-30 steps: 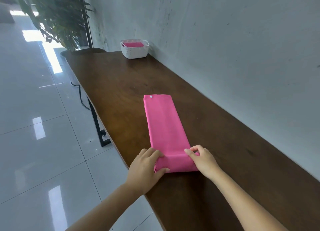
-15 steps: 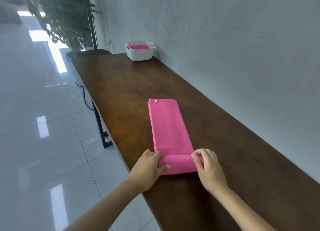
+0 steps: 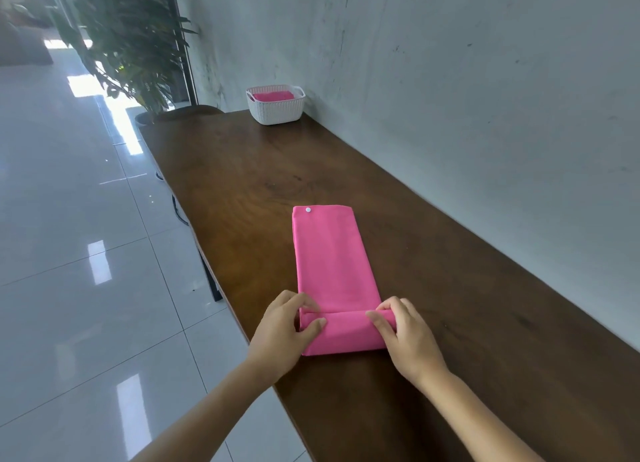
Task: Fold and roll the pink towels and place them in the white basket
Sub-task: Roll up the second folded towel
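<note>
At the near edge of the table, the pink towel lies as a folded strip, its near end turned over once. My left hand and right hand each pinch one end of that turn, curled round it. Uneven pressure would skew the roll; a slack grip would let it unfurl. The white basket stands well apart.

Daylight pours in from the far left behind the plant, so the glossy floor is covered in white glare patches, totally blown out near the back. The counter gets a soft sheen at its far end and looks darker near me. The pink towel is evenly lit, with only faint shadows under my left hand and right hand. It's mostly sharp, but the wide lens bends lines at the edges.
</note>
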The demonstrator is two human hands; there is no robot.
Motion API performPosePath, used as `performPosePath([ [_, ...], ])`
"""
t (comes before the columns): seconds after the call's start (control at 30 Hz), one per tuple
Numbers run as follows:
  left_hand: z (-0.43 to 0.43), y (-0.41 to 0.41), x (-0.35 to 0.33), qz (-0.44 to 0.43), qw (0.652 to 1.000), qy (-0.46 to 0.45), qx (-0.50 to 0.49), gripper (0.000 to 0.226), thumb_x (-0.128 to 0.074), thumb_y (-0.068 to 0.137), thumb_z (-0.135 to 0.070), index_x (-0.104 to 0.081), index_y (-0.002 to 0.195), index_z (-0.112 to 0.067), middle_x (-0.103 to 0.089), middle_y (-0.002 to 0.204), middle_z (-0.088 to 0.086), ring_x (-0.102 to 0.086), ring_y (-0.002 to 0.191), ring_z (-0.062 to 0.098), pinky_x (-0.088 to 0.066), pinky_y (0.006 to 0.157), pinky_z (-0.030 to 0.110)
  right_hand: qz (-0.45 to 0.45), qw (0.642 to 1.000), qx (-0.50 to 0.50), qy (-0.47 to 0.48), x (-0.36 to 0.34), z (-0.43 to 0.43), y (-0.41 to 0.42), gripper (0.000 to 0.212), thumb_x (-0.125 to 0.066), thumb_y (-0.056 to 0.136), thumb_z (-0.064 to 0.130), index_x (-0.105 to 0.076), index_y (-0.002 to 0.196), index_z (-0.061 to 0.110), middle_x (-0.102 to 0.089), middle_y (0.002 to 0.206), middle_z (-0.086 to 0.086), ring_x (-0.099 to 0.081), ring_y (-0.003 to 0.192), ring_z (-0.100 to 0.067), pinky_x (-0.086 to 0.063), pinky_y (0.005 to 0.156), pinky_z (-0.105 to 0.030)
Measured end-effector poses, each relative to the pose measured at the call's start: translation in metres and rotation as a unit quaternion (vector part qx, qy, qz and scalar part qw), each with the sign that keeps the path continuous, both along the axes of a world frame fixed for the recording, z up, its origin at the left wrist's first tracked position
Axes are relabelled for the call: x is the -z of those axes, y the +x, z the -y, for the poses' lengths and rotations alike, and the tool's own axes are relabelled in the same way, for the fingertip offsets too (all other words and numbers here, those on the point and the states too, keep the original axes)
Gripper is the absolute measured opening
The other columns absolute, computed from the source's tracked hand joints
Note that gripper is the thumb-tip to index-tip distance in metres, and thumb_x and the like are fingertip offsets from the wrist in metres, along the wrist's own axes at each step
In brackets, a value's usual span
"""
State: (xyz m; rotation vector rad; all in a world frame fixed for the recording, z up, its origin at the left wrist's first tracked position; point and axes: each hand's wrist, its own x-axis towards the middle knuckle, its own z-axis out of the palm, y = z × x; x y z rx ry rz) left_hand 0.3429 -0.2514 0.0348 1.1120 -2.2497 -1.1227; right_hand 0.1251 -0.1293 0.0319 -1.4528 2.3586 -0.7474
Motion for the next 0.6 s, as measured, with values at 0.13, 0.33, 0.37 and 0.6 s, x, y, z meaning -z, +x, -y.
performPosePath([
  [0.13, -0.012, 0.0, 0.005, -0.037, 0.998, -0.048, -0.029, 0.015, -0.057, 0.099, -0.045, -0.062, 0.112, -0.041, -0.054, 0.114, -0.025, -0.05, 0.108, -0.001, -0.05, 0.09, 0.021, -0.01, 0.995, 0.01, 0.101, -0.013, 0.024, -0.007, 0.055, -0.03, 0.092, 0.075, -0.055, 0.101, 0.028, -0.05, 0.108, 0.009, -0.055, 0.085, -0.005, -0.046, 0.065, -0.021],
  [0.33, -0.006, 0.004, 0.006, 0.082, 0.992, -0.097, 0.029, 0.068, -0.051, 0.086, -0.076, -0.039, 0.142, -0.04, -0.039, 0.128, -0.026, -0.039, 0.118, 0.0, -0.045, 0.099, 0.022, -0.056, 0.988, 0.046, 0.136, -0.021, 0.05, -0.011, 0.059, -0.032, 0.091, 0.077, -0.054, 0.098, 0.023, -0.06, 0.095, 0.006, -0.057, 0.079, -0.008, -0.042, 0.059, -0.025],
  [0.37, -0.003, 0.004, 0.005, 0.088, 0.991, -0.1, 0.03, 0.068, -0.05, 0.086, -0.077, -0.039, 0.142, -0.039, -0.039, 0.126, -0.026, -0.04, 0.117, 0.0, -0.044, 0.098, 0.021, -0.068, 0.988, 0.051, 0.126, -0.022, 0.05, -0.009, 0.057, -0.032, 0.091, 0.077, -0.053, 0.097, 0.024, -0.06, 0.093, 0.007, -0.057, 0.077, -0.007, -0.042, 0.057, -0.024],
  [0.6, 0.017, 0.018, -0.002, 0.084, 0.996, -0.003, 0.036, 0.058, -0.044, 0.083, -0.076, -0.045, 0.126, -0.036, -0.054, 0.111, -0.018, -0.05, 0.102, 0.004, -0.049, 0.088, 0.023, -0.037, 0.999, -0.003, 0.02, -0.014, 0.024, 0.009, 0.044, -0.027, 0.095, 0.072, -0.042, 0.11, 0.033, -0.052, 0.114, 0.013, -0.056, 0.085, -0.002, -0.044, 0.058, -0.014],
])
